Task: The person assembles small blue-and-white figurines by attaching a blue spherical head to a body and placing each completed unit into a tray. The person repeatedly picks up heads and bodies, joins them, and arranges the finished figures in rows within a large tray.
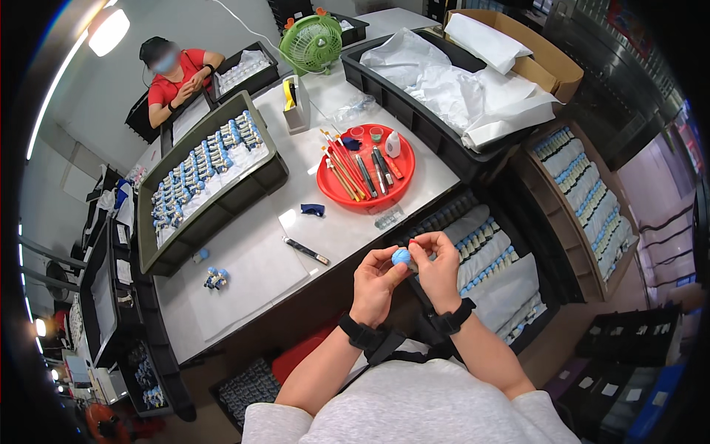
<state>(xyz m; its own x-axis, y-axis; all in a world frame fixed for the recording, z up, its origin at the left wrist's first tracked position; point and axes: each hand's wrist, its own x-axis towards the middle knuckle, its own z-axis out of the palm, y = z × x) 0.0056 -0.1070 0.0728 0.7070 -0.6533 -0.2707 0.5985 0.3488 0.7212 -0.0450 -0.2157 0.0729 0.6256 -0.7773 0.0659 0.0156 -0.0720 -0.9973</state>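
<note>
- White desk (340, 231): its near edge runs left of both grips.
- Round red tray (407, 159): on the desk, farther off than the grips.
- Right grip (440, 272): pinching a small red item (413, 241), mostly hidden.
- Left grip (376, 287): fingertips pinching the blue piece.
- Blue piece (400, 256): raised, right of the desk's near edge; a slack pinch could drop it, a slip by the right fingers could mark it.
</note>
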